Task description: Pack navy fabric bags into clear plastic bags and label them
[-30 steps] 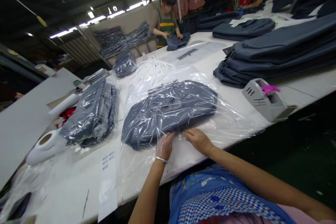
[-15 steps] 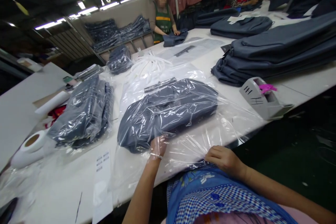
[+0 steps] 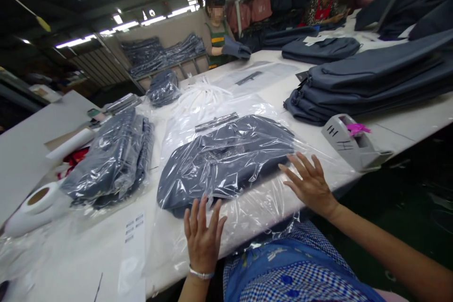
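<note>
A dark blue-grey bag (image 3: 230,160) lies inside a clear plastic bag (image 3: 244,217) on the white table in front of me. The plastic's loose end spreads toward the table's front edge. My left hand (image 3: 203,231), with a white bracelet at the wrist, has its fingers spread at the near left side of the packed bag, over the plastic. My right hand (image 3: 309,186) is spread too, by the packed bag's near right corner. Neither hand grips anything; whether the fingertips press on the plastic I cannot tell.
Plastic-wrapped bags (image 3: 109,155) are piled at left, near a white roll (image 3: 38,200) and a label sheet (image 3: 132,255). A tape dispenser (image 3: 348,144) stands at right, before stacked unwrapped bags (image 3: 368,75). Across the table, a co-worker (image 3: 216,40) holds a dark bag.
My left hand has come out of the plastic bag and spread its fingers. My right hand has let go of the plastic edge, opened and moved forward. The co-worker has lifted a bag.
</note>
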Motion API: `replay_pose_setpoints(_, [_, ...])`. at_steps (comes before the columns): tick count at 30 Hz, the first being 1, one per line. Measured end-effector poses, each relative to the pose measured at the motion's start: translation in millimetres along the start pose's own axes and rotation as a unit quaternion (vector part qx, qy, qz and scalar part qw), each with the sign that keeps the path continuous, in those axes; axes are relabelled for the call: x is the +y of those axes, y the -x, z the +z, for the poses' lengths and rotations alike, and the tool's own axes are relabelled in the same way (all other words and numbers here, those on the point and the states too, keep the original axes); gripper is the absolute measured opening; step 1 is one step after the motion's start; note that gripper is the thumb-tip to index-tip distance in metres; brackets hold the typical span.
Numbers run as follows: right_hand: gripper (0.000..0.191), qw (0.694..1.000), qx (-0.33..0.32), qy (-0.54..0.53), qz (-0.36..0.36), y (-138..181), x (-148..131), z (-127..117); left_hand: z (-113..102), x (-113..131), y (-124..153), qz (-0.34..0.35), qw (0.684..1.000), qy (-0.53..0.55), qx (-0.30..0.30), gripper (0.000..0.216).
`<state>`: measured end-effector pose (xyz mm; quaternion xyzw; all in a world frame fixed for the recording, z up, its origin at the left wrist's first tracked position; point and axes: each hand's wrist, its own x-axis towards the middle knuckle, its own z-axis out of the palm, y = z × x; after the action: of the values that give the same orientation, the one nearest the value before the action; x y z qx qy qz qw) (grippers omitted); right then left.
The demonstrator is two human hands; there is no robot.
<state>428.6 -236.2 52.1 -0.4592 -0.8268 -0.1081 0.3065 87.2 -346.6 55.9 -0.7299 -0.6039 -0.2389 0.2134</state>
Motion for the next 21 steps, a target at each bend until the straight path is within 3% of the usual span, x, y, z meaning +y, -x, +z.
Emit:
replay_pose_setpoints(2, [0.059,0.999,0.010,0.034,0.010,-12.4,20.3,10.8,8.0,-13.6,-10.7,-0.023,0.999,-0.038,0.011,0.064])
replay_pose_setpoints(5, [0.057,1.000,0.013,0.016,-0.013,-12.1,55.1,20.1,19.3,-39.0,-9.7,0.008,1.000,-0.014,0.011,0.070])
replay_pose_setpoints(8, [0.052,0.995,-0.035,-0.069,-0.070,8.0,82.7,21.4,22.9,-57.6,11.7,0.042,0.997,0.047,-0.034,0.062])
replay_pose_setpoints(11, [0.049,0.983,-0.100,-0.129,-0.086,35.1,95.2,25.8,25.8,-61.2,40.2,0.026,0.994,0.081,-0.066,0.043])
replay_pose_setpoints(14, [0.050,0.977,-0.150,-0.134,-0.067,52.1,96.1,30.7,31.9,-55.1,59.4,-0.004,0.990,0.111,-0.086,0.036])
replay_pose_setpoints(17, [0.041,0.972,-0.198,-0.116,-0.057,50.3,86.5,20.2,30.8,-48.2,63.1,-0.030,0.983,0.136,-0.116,0.030])
replay_pose_setpoints(21, [0.033,0.966,-0.216,-0.135,-0.052,19.5,54.0,-10.4,2.0,-46.3,40.6,-0.027,0.967,0.198,-0.160,0.024])
